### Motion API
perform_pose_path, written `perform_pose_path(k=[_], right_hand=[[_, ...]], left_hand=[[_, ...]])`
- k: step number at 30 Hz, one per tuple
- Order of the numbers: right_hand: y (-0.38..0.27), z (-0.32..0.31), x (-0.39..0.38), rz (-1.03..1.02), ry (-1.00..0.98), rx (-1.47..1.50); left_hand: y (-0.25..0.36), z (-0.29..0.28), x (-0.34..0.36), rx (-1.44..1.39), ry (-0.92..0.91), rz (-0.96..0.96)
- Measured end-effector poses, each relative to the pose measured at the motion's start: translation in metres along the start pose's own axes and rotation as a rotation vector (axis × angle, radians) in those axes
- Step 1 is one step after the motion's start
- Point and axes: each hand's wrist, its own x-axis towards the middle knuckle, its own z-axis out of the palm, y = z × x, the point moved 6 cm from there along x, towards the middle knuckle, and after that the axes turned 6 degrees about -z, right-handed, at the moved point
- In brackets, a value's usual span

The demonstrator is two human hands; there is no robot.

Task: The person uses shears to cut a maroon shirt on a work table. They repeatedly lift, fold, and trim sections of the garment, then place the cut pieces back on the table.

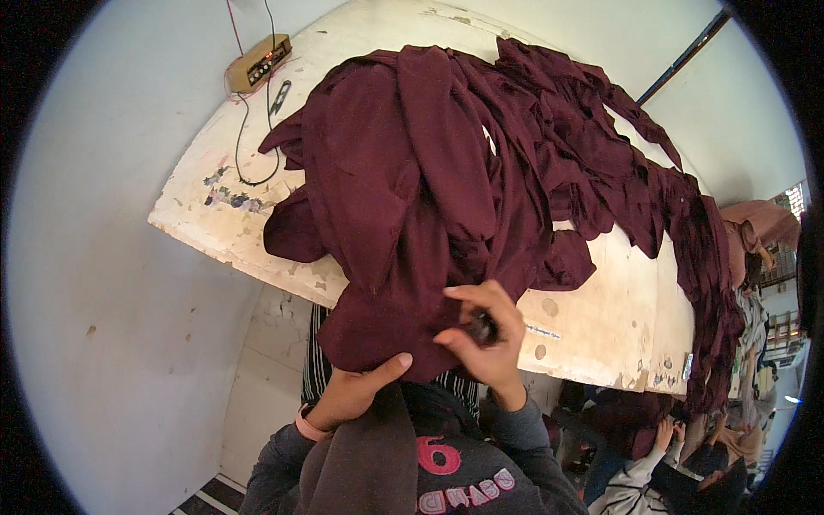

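A large heap of maroon fabric (378, 172) covers much of the table, and its near end hangs over the front edge toward me. My left hand (365, 390) grips that hanging end, thumb on top and the other fingers hidden beneath the cloth. Just above the fabric, to the right, is my right hand (493, 339). Its thumb and forefinger are curved and spread apart. A small dark object (482, 326) sits within the curled fingers of this hand; it is too blurred to name.
The worn, pale table (601, 343) meets a white wall on the left. A brown box with lights and cables (257, 64) stands at the far left corner, beside a small black-handled tool (281, 97). More maroon cloth (704, 300) drapes off the right end. Other people (678, 463) sit at lower right.
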Motion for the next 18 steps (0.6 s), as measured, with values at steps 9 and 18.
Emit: perform_pose_path(k=[9, 18], right_hand=[[0.014, -0.013, 0.015, -0.324, 0.086, -0.805], [0.003, -0.009, -0.017, 0.098, -0.047, -0.187]], left_hand=[[0.002, -0.001, -0.005, 0.124, 0.084, 0.069], [0.007, 0.000, -0.004, 0.099, 0.089, 0.072]])
